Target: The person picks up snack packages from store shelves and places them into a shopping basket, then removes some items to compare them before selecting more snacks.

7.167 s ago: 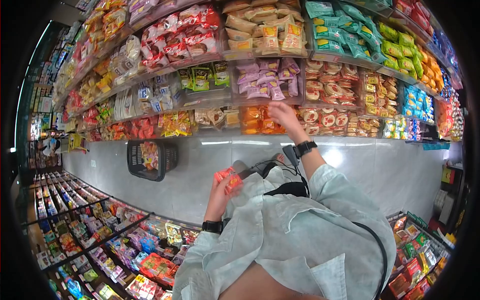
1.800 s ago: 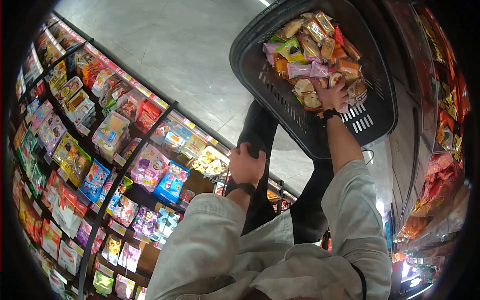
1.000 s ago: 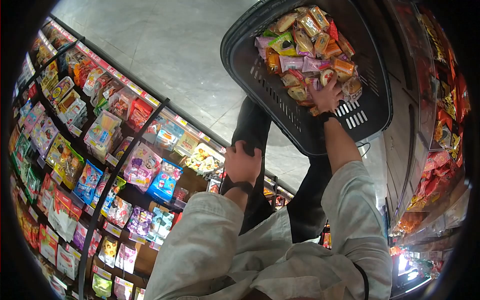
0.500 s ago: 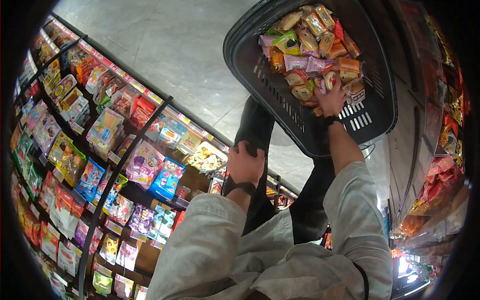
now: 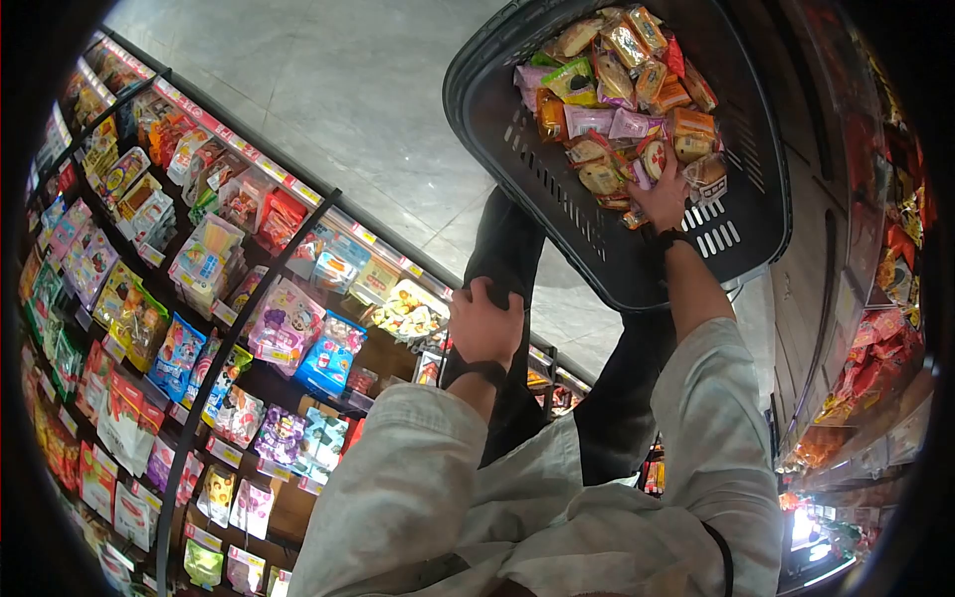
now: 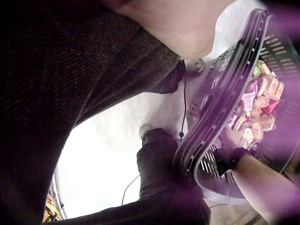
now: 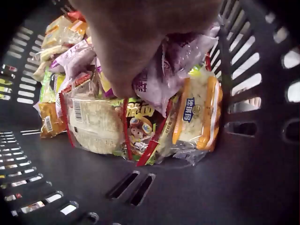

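My right hand [image 5: 661, 199] reaches down into a black shopping basket [image 5: 477, 104] in the head view. Thumb and fingers close around a purple snack packet [image 7: 161, 77], seen beneath the palm in the right wrist view; the fingertips are partly hidden. Several wrapped snacks lie about it: a red-edged packet [image 7: 93, 124], an orange-and-clear wrapped cake [image 7: 197, 112] and a green packet [image 5: 572, 85]. My left hand [image 5: 485, 323] rests on the left knee in dark trousers, fingers bent loosely over it, holding no snack.
A low rack of bagged sweets [image 5: 284, 328] runs along the left side. At the right stands a shelf [image 5: 875, 348] with red packets. Grey tiled floor [image 5: 328, 109] lies between them. A thin cable [image 6: 184, 103] hangs near the legs in the left wrist view.
Earlier I stood at shelves, a red packet in my left hand. Now I crouch at the basket, left hand on the knee. My right fingers moved from lying spread over packets to around the purple one.
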Demonstrator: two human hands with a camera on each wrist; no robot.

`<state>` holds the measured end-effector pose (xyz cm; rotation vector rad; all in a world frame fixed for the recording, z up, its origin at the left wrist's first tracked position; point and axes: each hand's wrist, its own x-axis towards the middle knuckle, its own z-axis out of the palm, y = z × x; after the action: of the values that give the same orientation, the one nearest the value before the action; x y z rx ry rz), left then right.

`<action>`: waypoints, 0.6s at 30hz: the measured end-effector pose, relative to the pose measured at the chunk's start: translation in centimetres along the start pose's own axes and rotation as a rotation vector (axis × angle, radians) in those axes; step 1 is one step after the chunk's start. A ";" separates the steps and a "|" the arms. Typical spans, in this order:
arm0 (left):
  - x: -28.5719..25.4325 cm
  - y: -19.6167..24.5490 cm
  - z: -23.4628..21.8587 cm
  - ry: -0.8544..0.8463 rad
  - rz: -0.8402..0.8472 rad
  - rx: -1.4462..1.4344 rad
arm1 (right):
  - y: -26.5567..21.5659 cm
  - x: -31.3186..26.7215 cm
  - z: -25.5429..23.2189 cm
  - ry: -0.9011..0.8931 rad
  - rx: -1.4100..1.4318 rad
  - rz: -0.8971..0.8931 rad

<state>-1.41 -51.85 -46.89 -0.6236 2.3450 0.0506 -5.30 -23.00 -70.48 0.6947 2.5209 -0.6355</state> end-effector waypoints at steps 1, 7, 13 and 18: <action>-0.1 -0.1 0.1 0.001 -0.001 -0.001 | -0.2 0.0 0.2 0.010 -0.009 0.023; -0.3 -0.4 0.3 -0.001 0.010 -0.016 | -0.2 -0.8 0.2 0.003 0.063 0.083; -0.5 -0.4 0.6 -0.006 -0.002 -0.035 | 0.0 -1.9 -1.3 0.107 0.289 0.046; -0.6 -0.7 1.1 0.001 0.008 -0.014 | 1.2 -1.0 -1.7 -0.021 0.503 -0.005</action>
<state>-0.09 -51.99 -47.25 -0.6215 2.3502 0.0700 -4.37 -21.57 -69.01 0.8406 2.3550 -1.2932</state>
